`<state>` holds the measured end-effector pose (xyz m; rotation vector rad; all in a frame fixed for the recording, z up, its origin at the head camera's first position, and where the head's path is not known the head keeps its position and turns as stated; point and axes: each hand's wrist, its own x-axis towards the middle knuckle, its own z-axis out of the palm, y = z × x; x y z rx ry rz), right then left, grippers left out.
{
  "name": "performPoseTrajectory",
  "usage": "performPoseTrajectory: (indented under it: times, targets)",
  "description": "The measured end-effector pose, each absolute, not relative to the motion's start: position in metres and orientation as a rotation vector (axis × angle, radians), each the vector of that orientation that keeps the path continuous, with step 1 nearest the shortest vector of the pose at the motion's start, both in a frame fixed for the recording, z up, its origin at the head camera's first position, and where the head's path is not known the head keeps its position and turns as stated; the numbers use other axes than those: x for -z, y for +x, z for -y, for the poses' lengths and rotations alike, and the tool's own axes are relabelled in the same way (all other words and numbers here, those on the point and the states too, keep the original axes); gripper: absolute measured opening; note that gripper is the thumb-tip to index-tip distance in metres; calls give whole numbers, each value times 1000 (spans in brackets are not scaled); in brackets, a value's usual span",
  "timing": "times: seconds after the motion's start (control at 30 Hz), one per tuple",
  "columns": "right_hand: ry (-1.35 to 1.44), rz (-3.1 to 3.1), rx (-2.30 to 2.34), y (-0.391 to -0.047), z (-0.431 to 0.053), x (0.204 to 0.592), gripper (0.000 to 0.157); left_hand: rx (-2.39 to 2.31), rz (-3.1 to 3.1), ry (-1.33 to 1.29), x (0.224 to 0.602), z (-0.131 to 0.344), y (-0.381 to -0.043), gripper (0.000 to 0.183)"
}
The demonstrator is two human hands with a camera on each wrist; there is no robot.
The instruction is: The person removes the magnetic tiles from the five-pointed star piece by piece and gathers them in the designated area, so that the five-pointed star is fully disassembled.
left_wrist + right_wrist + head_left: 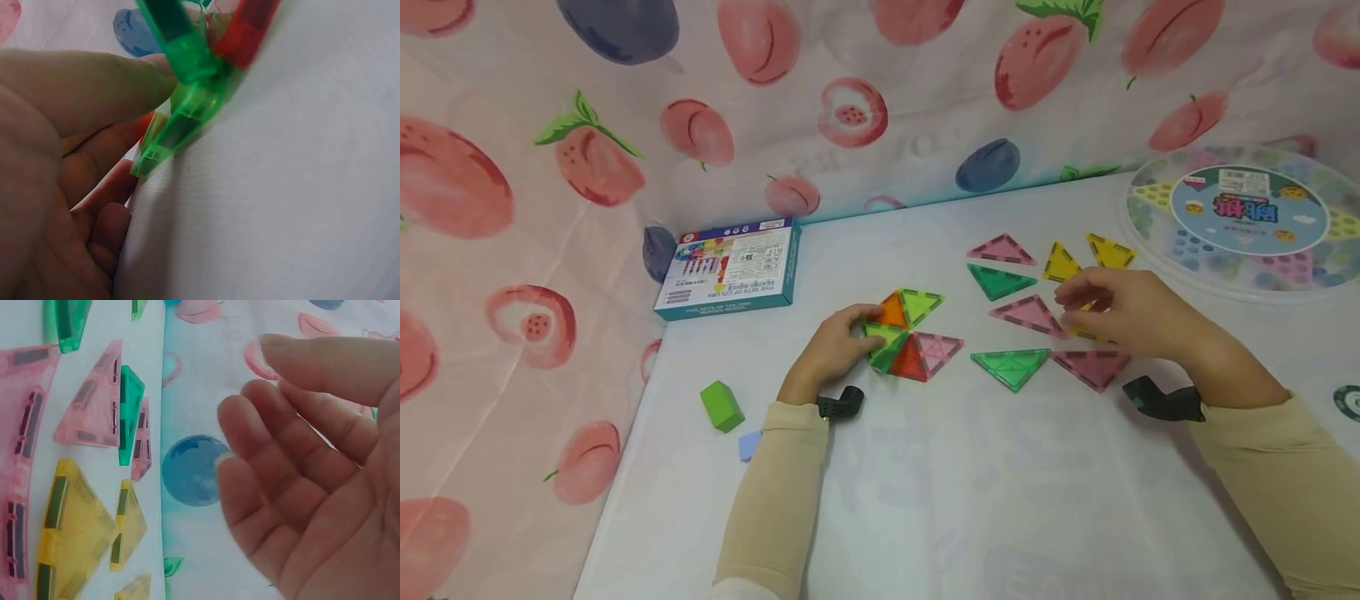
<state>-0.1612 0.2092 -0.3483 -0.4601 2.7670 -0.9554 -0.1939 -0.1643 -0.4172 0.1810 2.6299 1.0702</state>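
My left hand [833, 348] pinches the left edge of a joined cluster of translucent triangular magnetic tiles. Thumb and fingers are at its light green tile [181, 128], with a darker green tile [178, 40] tilted up against it. An orange tile [894, 310], a lime tile [922, 306], a red tile [910, 360] and a pink tile [938, 352] complete the visible ring. My right hand [1138, 318], fingers loosely bent and holding nothing, hovers above a partly hidden yellow tile [75, 531] at the right.
Several loose tiles lie between the hands and behind the right one, including a green tile [1011, 367] and a yellow tile [1062, 263]. A boxed set [730, 271] stands back left, a round clear package [1247, 217] back right. A green block [722, 406] lies near the left forearm.
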Motion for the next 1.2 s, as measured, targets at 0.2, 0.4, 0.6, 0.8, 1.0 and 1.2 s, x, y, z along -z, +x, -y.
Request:
performPoseTrajectory:
  times: [0.2, 0.4, 0.6, 0.8, 1.0, 1.2]
  targets:
    - [-489, -2632, 722, -163, -204, 365, 36, -1063, -2625, 193, 419, 165, -195, 45]
    - [-543, -2603, 729, -166, -194, 388, 34, -1069, -2632, 202, 420, 164, -196, 44]
    - [-589, -2672, 715, -167, -185, 396, 27, -1068, -2639, 201, 420, 164, -195, 44]
    - [-544, -2710, 729, -167, -176, 397, 27, -1065, -2649, 190, 420, 165, -195, 43]
    - [-519, -2740, 738, -164, -171, 398, 27, -1073, -2640, 185, 420, 165, -195, 43]
    - [-525, -2733, 747, -161, -168, 396, 32, -1082, -2630, 182, 419, 164, -196, 43]
